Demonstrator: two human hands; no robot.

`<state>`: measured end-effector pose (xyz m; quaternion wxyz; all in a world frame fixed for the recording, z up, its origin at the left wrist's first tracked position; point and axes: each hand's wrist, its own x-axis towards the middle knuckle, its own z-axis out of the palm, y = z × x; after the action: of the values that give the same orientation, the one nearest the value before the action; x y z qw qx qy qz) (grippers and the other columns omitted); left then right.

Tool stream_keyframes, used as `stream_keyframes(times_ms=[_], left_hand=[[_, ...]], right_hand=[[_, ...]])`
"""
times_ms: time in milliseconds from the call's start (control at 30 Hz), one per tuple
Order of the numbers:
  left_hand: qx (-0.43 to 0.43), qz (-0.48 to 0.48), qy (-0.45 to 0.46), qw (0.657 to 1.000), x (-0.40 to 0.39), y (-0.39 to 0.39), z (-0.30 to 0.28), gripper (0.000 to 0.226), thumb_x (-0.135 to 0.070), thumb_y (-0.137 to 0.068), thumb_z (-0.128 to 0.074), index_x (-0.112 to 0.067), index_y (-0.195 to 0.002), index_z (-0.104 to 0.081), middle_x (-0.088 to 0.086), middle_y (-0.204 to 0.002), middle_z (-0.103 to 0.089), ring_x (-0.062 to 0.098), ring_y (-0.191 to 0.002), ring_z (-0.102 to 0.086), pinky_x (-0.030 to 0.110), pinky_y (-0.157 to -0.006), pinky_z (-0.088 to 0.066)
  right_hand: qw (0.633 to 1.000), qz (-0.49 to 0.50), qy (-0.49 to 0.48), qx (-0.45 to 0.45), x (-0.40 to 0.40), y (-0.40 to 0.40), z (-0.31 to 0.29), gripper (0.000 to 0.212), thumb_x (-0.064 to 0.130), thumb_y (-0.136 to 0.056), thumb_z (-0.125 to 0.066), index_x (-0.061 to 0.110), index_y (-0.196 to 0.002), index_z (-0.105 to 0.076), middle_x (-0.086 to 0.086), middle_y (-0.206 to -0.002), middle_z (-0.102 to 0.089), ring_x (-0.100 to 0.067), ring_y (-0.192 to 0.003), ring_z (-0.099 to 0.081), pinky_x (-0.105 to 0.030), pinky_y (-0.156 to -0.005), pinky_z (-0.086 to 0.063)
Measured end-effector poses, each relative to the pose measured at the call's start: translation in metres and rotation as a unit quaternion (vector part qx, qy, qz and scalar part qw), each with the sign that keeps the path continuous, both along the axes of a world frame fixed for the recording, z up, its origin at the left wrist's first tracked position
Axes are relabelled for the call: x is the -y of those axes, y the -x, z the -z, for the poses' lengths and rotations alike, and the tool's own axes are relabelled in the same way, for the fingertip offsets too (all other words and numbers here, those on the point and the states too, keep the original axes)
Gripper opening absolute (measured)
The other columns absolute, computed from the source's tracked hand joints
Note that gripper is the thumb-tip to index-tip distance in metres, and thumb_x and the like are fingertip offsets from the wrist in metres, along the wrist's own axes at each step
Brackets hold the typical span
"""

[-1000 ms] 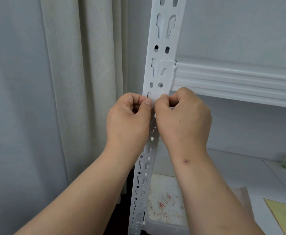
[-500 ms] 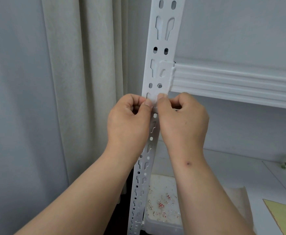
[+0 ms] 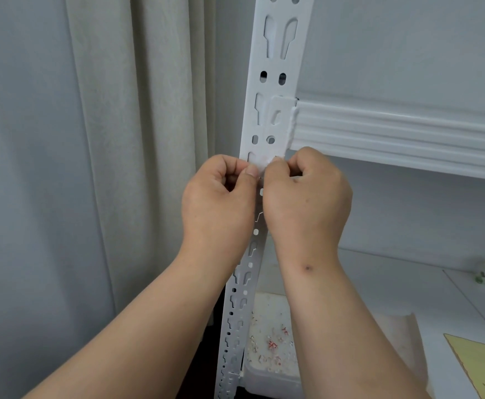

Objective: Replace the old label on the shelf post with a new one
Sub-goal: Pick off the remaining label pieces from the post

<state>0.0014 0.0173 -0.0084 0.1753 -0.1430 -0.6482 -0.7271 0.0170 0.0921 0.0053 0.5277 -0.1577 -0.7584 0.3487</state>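
Beside a pale curtain [image 3: 137,139], white slotted shelf post [image 3: 278,67], grey wall [image 3: 408,38]

The shelf post [image 3: 276,82] is seen as white-painted metal, smooth and faintly satin, punched with keyhole slots and round holes. The shelf beam [image 3: 394,133] to its right is finished in the same white paint, ribbed and slightly glossier. A small white label [image 3: 261,164], thin and matt like paper, is pinched against the post. The curtain [image 3: 126,139] on the left is shown as pale woven cloth, matt, in soft folds. The near tray [image 3: 267,381] looks like white plastic, speckled with red and pale flecks. A yellow sheet [image 3: 480,367] at near right appears matt.
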Motion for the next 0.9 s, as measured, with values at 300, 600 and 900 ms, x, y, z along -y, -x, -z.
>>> stream_keyframes(times_ms=[300, 600, 900], left_hand=[[0.025, 0.044, -0.005, 0.999, 0.004, -0.007, -0.001, 0.012, -0.015, -0.092, -0.065, -0.015, -0.079, -0.065, 0.001, -0.070, -0.066, 0.007, -0.057, -0.055, 0.019, -0.053, -0.047], [0.055, 0.176, -0.078, 0.980, 0.009, -0.010, 0.001, 0.022, -0.006, -0.095, -0.055, -0.010, -0.076, -0.064, 0.000, -0.067, -0.067, 0.008, -0.064, -0.062, 0.015, -0.062, -0.051], [0.065, 0.201, -0.076, 0.974, 0.011, -0.012, 0.006, 0.023, -0.006, -0.094, -0.057, -0.011, -0.082, -0.075, 0.001, -0.076, -0.075, 0.008, -0.070, -0.067, 0.015, -0.067, -0.052]], right_hand=[[0.997, -0.060, 0.010, -0.038, -0.003, -0.015, 0.017, 0.017, 0.034, -0.080, -0.056, 0.022, -0.076, -0.067, 0.010, -0.076, -0.067, -0.009, -0.070, -0.062, -0.043, -0.077, -0.051], [0.986, -0.157, -0.029, -0.047, -0.010, -0.023, 0.024, 0.011, 0.016, -0.081, -0.069, 0.023, -0.087, -0.074, 0.009, -0.085, -0.066, 0.003, -0.080, -0.061, -0.004, -0.073, -0.042], [0.994, -0.100, -0.048, -0.008, -0.011, -0.022, 0.028, 0.009, 0.024, -0.087, -0.058, 0.022, -0.079, -0.060, 0.008, -0.080, -0.062, -0.006, -0.075, -0.054, -0.024, -0.069, -0.043]])
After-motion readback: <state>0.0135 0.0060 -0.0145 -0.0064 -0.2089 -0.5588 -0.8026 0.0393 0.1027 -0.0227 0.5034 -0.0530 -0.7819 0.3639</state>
